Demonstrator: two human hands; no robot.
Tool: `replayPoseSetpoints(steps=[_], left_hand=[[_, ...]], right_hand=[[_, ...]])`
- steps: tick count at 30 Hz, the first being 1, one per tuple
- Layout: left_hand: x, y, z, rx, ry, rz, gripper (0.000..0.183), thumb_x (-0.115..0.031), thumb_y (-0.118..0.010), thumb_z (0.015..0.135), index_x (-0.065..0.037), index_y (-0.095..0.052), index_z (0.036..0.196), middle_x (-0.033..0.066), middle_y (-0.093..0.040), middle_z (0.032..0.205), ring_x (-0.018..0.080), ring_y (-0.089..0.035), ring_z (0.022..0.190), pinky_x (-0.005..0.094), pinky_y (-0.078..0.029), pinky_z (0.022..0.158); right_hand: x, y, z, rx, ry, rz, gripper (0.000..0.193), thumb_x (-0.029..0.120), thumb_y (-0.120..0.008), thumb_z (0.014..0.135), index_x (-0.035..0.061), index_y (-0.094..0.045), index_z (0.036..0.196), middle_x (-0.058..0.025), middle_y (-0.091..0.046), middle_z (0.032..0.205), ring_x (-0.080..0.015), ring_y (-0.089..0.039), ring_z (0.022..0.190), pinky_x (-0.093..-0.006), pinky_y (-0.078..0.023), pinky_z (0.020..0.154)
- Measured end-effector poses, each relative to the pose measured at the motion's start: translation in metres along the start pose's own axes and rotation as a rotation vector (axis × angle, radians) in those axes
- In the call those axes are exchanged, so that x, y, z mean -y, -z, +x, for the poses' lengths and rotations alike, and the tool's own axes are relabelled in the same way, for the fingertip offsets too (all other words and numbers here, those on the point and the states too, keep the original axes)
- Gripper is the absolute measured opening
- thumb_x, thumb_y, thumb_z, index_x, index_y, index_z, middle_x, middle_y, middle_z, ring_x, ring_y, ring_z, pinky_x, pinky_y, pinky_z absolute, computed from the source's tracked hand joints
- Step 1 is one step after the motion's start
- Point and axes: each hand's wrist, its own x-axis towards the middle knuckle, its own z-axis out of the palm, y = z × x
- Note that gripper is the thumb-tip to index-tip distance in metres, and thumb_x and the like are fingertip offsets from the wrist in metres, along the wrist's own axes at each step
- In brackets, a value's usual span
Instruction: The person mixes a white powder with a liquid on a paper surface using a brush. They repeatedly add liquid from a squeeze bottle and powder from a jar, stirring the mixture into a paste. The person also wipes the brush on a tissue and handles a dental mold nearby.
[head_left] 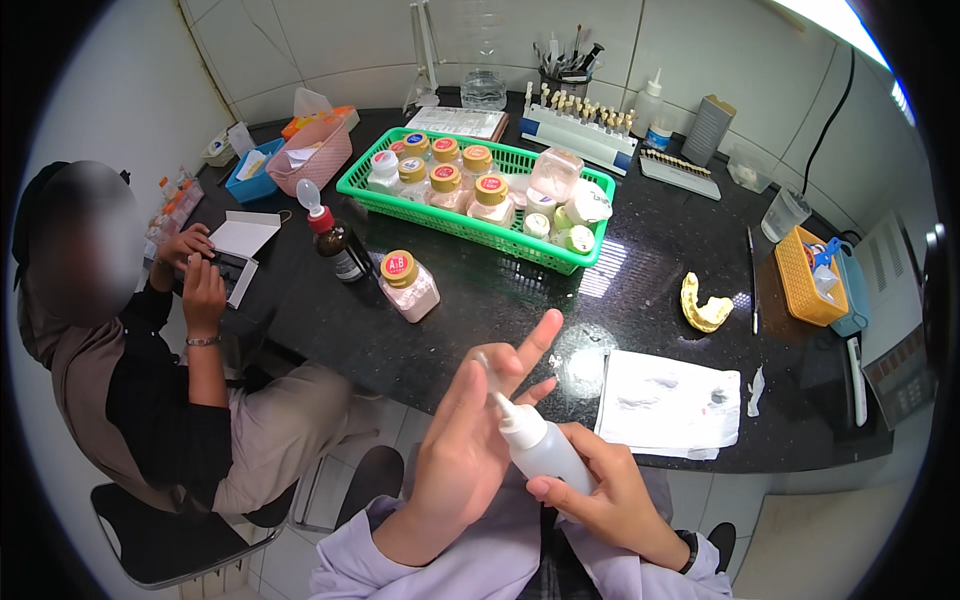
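A white translucent squeeze bottle [552, 456] with a long narrow nozzle is tilted up and leftward, close in front of me. My right hand [605, 490] is wrapped round its body. At its upper end, the nozzle [490, 385] lies between the thumb and forefinger of my left hand [460, 450], whose other fingers stretch outward. Whether a small cap is on the tip is too fine to make out. Past my hands stand a square jar of pink powder [412, 300] with a gold lid and a brown dropper bottle [340, 248] with a red collar.
A green basket [465, 226] of jars spans the black counter [520, 285]. Rightward are a yellow dental cast [705, 306], white paper towels [665, 405], a thin tool [753, 280] and a yellow basket [806, 276]. A seated person [150, 370] handles a box at left.
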Motion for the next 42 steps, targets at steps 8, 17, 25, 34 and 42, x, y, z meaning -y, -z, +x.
replayPoseSetpoints(steps=[8, 17, 25, 34, 42], left_hand=[[0.021, 0.002, -0.001, 0.049, -0.110, 0.289, 0.039, -0.035, -0.030, 0.106, -0.007, -0.054, 0.093, 0.0295, -0.030, 0.151, 0.0304, -0.030, 0.142, 0.0455, -0.029, 0.111], [0.004, 0.003, -0.011, 0.321, -0.185, 0.580, 0.048, -0.036, -0.039, 0.104, 0.004, -0.064, 0.100, 0.0318, -0.048, 0.136, 0.0336, -0.034, 0.141, 0.0449, -0.027, 0.111], [0.017, 0.000, -0.011, 0.142, -0.283, 0.424, 0.071, -0.057, -0.045, 0.096, 0.003, -0.041, 0.134, 0.0302, -0.044, 0.140, 0.0252, -0.058, 0.114, 0.0417, -0.040, 0.104], [0.008, 0.013, -0.009, -0.089, -0.454, 0.623, 0.016, -0.008, -0.080, 0.077, 0.000, -0.066, 0.076, 0.0054, -0.062, 0.070, 0.0086, -0.057, 0.056, 0.0191, -0.043, 0.048], [0.004, 0.042, 0.008, -0.162, -0.600, 0.931, 0.038, -0.027, -0.072, 0.088, 0.000, -0.062, 0.064, 0.0048, -0.058, 0.058, 0.0079, -0.050, 0.048, 0.0201, -0.034, 0.043]], right_hand=[[-0.005, -0.002, -0.003, -0.022, -0.011, 0.252, 0.043, 0.028, -0.072, 0.088, 0.0005, -0.056, 0.117, -0.0062, -0.065, 0.082, -0.0108, -0.063, 0.070, -0.0248, -0.047, 0.062], [-0.009, 0.003, -0.015, 0.235, 0.029, 0.609, 0.041, 0.024, -0.067, 0.092, -0.0009, -0.054, 0.121, -0.0051, -0.062, 0.096, -0.0113, -0.059, 0.087, -0.0259, -0.046, 0.079], [0.046, 0.061, -0.017, -0.021, 0.343, 0.239, 0.040, 0.016, -0.069, 0.090, 0.0006, -0.049, 0.122, -0.0080, -0.058, 0.111, -0.0152, -0.054, 0.108, -0.0318, -0.044, 0.091], [0.043, 0.179, 0.108, -0.413, 0.331, -0.355, 0.040, 0.027, -0.065, 0.094, 0.0047, -0.047, 0.122, -0.0079, -0.061, 0.111, -0.0161, -0.060, 0.103, -0.0334, -0.047, 0.092], [0.026, 0.219, 0.146, -0.284, 0.307, -0.435, 0.061, 0.025, -0.073, 0.087, 0.0033, -0.038, 0.132, -0.0147, -0.056, 0.124, -0.0227, -0.055, 0.119, -0.0375, -0.044, 0.101]])
